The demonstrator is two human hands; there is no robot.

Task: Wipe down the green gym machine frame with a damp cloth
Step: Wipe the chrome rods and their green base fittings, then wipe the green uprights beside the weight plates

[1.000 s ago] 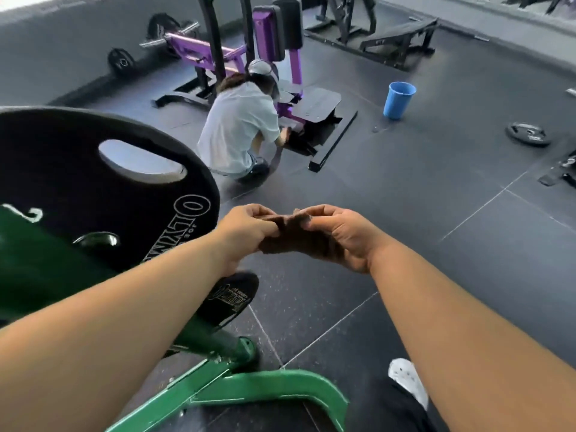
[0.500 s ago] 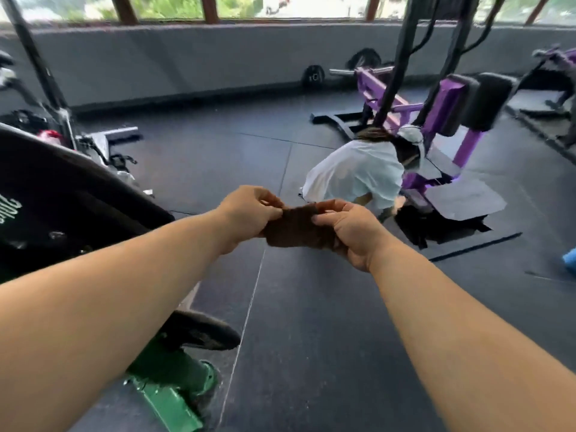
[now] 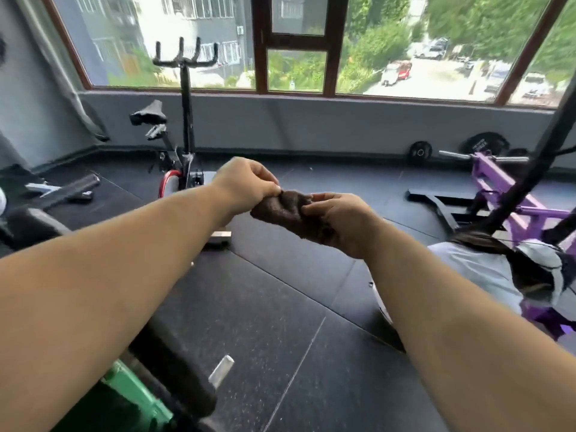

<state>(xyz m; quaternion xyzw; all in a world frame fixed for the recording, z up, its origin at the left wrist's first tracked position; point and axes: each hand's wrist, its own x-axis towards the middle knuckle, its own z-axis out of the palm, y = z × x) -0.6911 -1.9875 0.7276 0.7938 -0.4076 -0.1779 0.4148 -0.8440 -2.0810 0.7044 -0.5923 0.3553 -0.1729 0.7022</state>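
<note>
— Hands?
— Left hand (image 3: 246,182) and right hand (image 3: 339,222) both pinch the dark, bunched cloth (image 3: 283,210) in mid-air.
— Around?
— Bike (image 3: 180,135) beyond; person (image 3: 486,269) crouching right. Frame (image 3: 134,391) is green, low left, mostly hidden under the left arm, possibly glossy.

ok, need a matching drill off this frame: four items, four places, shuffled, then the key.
Items
1. brown cloth
2. green frame
3. purple machine
4. exercise bike

Places
A. far right, beside the crouching person
B. below the window, beyond the left hand
C. pinched between the left hand and the right hand
D. bottom-left corner, under the left forearm

Pairs: 1-C, 2-D, 3-A, 4-B
</note>
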